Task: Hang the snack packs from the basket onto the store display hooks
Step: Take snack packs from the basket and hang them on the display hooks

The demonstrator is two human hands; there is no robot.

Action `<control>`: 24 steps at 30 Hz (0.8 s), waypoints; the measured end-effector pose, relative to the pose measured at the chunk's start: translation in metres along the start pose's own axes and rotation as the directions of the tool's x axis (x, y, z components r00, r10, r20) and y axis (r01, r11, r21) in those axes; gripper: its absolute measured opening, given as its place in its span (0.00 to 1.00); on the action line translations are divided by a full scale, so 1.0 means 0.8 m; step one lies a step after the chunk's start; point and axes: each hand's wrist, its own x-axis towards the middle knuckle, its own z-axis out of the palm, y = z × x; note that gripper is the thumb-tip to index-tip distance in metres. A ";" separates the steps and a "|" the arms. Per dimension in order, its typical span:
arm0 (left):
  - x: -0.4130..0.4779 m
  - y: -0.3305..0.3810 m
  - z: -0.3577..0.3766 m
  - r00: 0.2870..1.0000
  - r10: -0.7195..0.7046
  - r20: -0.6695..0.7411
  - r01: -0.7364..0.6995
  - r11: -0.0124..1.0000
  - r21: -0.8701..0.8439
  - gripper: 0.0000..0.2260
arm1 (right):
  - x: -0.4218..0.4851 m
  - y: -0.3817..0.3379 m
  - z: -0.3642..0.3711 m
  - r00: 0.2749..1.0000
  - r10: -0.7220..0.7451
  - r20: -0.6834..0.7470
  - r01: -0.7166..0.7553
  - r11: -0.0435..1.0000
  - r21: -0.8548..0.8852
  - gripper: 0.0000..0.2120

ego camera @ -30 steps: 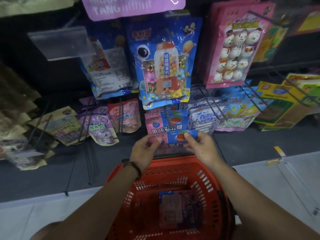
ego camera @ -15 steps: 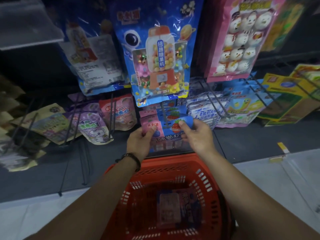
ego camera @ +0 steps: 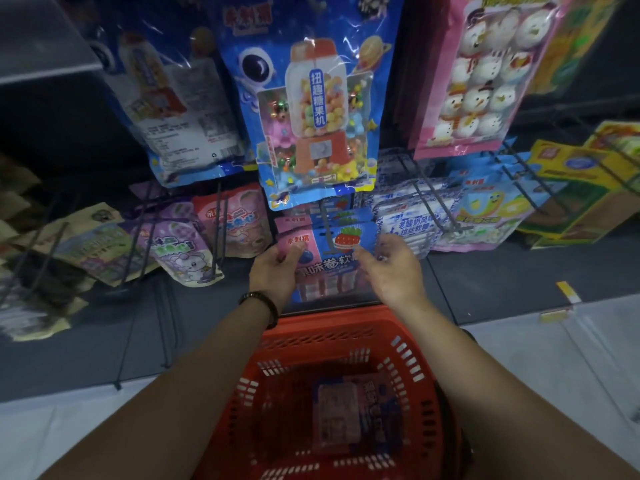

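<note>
2 hands [ego camera: 277,271]; 1 red basket [ego camera: 346,327]; 1 pack [ego camera: 341,412] inside.

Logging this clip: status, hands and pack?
Both hands, left and right, pinch pink-blue pack at hook. One pack left in basket. Nothing blocking.

Left hand [ego camera: 277,271] and right hand [ego camera: 394,268] pinch the upper corners of a pink-and-blue snack pack [ego camera: 327,261] at a display hook [ego camera: 325,226]. At 6 o'clock, the red basket [ego camera: 311,344] contains another pack [ego camera: 346,414].
</note>
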 end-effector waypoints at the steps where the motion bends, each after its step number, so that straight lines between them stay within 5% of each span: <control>1: 0.004 0.001 0.000 1.000 -0.007 -0.005 0.008 1.000 0.014 0.15 | -0.002 -0.001 -0.002 1.000 0.007 -0.010 -0.008 0.998 -0.055 0.19; 7: 0.013 0.000 -0.009 1.000 0.018 0.006 -0.019 0.988 0.156 0.22 | -0.013 0.009 -0.012 0.959 0.148 0.241 -0.038 0.912 -0.408 0.14; 11: -0.020 -0.007 -0.024 0.995 -0.051 -0.081 0.068 0.972 0.225 0.22 | -0.028 0.018 -0.016 0.826 0.262 0.500 0.195 0.699 -0.688 0.16; 13: -0.052 -0.009 -0.029 0.990 -0.119 0.071 0.089 0.940 0.328 0.14 | -0.037 0.032 -0.012 0.748 0.375 0.547 0.260 0.593 -0.762 0.17; 18: -0.106 -0.030 -0.048 0.879 -0.076 0.470 -0.275 0.724 0.632 0.06 | -0.065 0.098 0.003 0.677 0.516 0.525 0.263 0.497 -0.827 0.14; 20: -0.114 -0.048 -0.048 0.850 -0.073 0.521 -0.344 0.672 0.656 0.05 | -0.076 0.139 0.011 0.655 0.570 0.496 0.255 0.452 -0.855 0.16; 24: -0.107 -0.064 -0.029 0.771 -0.089 0.631 -0.553 0.397 0.732 0.12 | -0.083 0.199 0.025 0.651 0.610 0.452 0.247 0.392 -0.886 0.18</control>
